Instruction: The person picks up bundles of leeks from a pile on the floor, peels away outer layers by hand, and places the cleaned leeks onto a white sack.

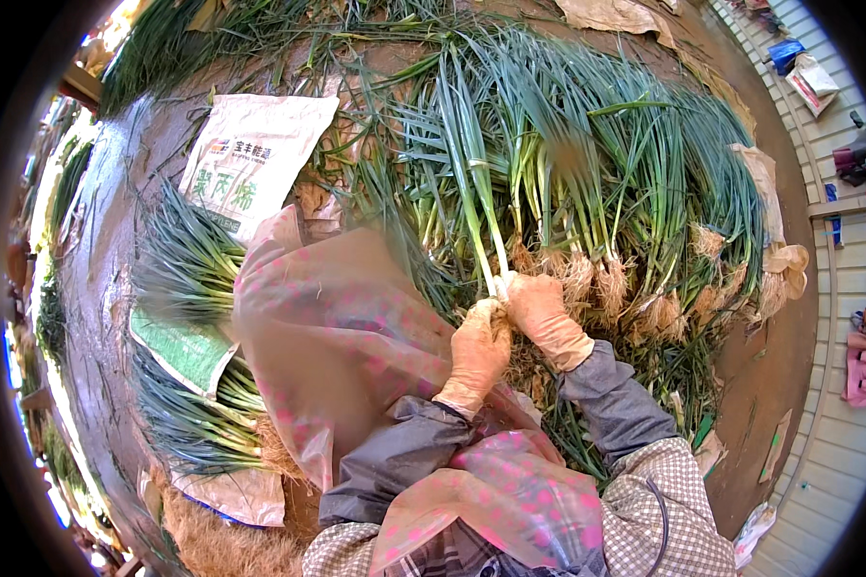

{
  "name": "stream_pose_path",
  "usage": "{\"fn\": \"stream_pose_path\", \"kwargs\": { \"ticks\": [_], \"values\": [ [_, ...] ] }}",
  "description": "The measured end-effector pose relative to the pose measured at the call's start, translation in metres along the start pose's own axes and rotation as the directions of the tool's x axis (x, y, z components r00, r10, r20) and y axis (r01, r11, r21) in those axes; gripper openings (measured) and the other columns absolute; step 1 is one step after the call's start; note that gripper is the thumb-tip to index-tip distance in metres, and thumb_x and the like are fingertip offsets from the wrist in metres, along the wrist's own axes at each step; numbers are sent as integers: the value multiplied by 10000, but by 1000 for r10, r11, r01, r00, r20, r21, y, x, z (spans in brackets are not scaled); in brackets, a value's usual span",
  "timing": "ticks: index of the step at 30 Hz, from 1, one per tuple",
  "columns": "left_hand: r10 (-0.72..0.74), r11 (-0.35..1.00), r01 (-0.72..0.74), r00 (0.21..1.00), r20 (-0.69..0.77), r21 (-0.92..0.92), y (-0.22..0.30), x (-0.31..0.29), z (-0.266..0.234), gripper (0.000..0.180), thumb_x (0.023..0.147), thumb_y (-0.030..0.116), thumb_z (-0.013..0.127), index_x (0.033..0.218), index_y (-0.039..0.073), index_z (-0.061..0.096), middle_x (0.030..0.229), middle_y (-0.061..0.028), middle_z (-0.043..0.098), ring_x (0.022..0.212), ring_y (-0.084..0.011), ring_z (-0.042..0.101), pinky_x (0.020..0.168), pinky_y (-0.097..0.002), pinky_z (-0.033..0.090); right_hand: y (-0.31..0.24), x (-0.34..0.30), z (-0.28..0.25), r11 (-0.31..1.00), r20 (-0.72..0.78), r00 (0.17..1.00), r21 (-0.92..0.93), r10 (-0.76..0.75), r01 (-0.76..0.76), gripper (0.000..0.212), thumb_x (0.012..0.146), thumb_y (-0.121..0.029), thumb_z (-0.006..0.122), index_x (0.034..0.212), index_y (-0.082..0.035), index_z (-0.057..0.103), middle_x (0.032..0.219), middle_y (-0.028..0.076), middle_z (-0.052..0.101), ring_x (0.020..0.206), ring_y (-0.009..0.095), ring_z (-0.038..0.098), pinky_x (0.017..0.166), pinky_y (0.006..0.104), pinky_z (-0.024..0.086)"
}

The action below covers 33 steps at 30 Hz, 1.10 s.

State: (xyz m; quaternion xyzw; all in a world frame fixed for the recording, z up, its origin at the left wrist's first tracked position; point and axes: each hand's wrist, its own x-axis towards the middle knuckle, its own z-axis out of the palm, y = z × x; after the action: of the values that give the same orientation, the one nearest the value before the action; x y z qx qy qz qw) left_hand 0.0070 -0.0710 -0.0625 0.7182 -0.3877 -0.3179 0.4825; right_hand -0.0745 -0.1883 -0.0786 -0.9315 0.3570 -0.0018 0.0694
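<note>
My left hand (477, 354) and my right hand (548, 319), both in dirty orange gloves, are close together in front of me. Between them they grip the white lower ends of a couple of long green onions (488, 226), whose leaves point away from me. The fingers of each hand are closed, and the root ends are hidden by the gloves. Just beyond lies a broad heap of green onions (635, 183), with shaggy pale roots (611, 284) toward me. A translucent pink-dotted plastic sheet (346, 317) covers my lap.
Bundled green onions (197, 255) lie at the left, near a green sack (178, 351). Beyond them a white printed sack (260, 154) rests on wet brown ground (96, 240). Trimmed roots (226, 539) are piled at lower left. A pale ribbed wall (837, 365) runs along the right.
</note>
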Motion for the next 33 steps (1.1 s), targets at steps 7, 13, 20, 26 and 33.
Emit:
{"fn": "stream_pose_path", "kwargs": {
  "ticks": [7,13,20,26,33],
  "values": [
    [-213,899,172,975,-59,-404,5,8,-4,549,804,34,664,1294,6,419,747,4,554,683,-89,531,666,-245,479,-6,-37,-79,-197,1,984,980,178,35,237,993,-184,462,942,7,592,701,22,618,531,78,581,449,202,460],
    [-179,958,164,983,-45,-234,4,7,-7,713,815,31,639,1437,50,291,758,-25,582,705,-96,563,682,-250,487,4,-23,-58,735,154,973,638,174,-232,283,912,-366,590,1051,-120,614,842,50,682,671,128,631,588,287,506],
    [-78,995,78,997,2,-60,0,7,-7,854,782,-8,632,1492,114,173,792,-66,631,713,-177,630,695,-287,505,6,42,-69,889,616,729,457,-300,-20,387,885,-400,590,1057,-56,638,812,131,674,734,238,644,666,357,488],
    [-243,931,203,965,-99,-303,-2,14,-18,795,838,55,658,1480,78,189,792,-28,614,695,-110,590,648,-252,493,-13,33,-76,217,516,829,853,-214,-474,148,937,-171,559,956,-38,620,784,17,611,682,99,574,571,229,465],
    [-95,-24,526,845,526,-850,51,26,-96,548,795,141,685,1267,-29,466,907,-63,619,718,-112,591,634,-229,498,6,100,12,-6,222,917,972,333,-233,247,947,-241,520,1062,-31,576,898,81,632,790,122,598,632,243,503]
  ]
}}
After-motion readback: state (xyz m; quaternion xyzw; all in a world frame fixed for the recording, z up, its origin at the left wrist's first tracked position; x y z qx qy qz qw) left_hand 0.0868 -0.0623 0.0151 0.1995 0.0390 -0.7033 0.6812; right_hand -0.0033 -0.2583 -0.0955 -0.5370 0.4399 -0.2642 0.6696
